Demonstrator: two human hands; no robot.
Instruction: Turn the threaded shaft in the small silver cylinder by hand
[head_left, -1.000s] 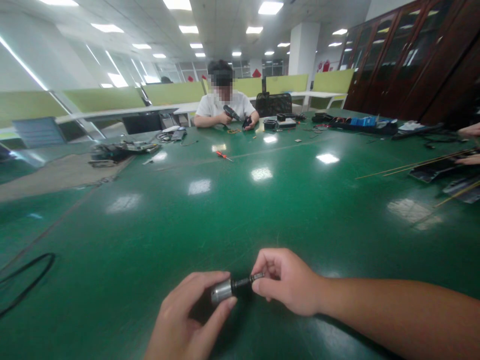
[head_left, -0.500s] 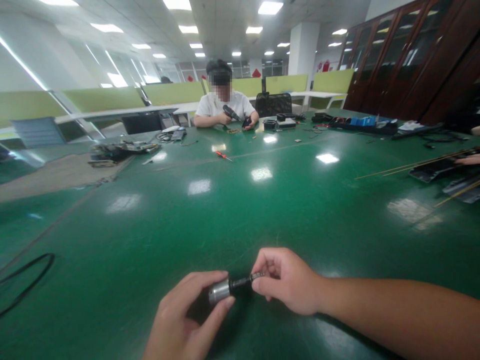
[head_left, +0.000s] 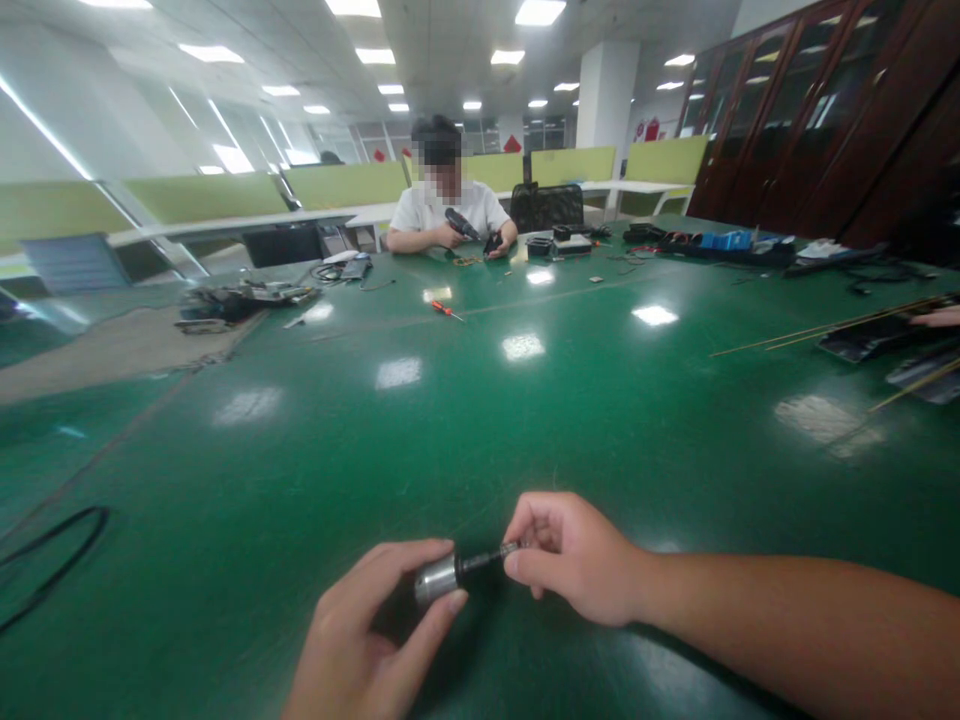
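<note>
My left hand (head_left: 375, 620) grips a silver metal cylinder (head_left: 436, 579) between thumb and fingertips, just over the green table. From its right end a thin dark shaft (head_left: 477, 561) sticks out. My right hand (head_left: 574, 560) pinches the far end of this shaft, where a small ridged metal piece (head_left: 510, 549) shows at the fingertips. The cylinder and shaft lie nearly level, tilted slightly up to the right. My right fingers partly cover the shaft's end, and its exact kind cannot be made out.
Across the green table (head_left: 480, 430) a person in a white shirt (head_left: 480, 205) holds a power drill (head_left: 460, 224). An orange screwdriver (head_left: 445, 310) lies midway. Black cable (head_left: 67, 530) is at left, electronic parts (head_left: 247, 300) at back left, thin rods (head_left: 825, 328) at right.
Both hands stay almost in place. The cylinder has shifted slightly left in my left hand, and the shaft between the hands looks a little thinner.
</note>
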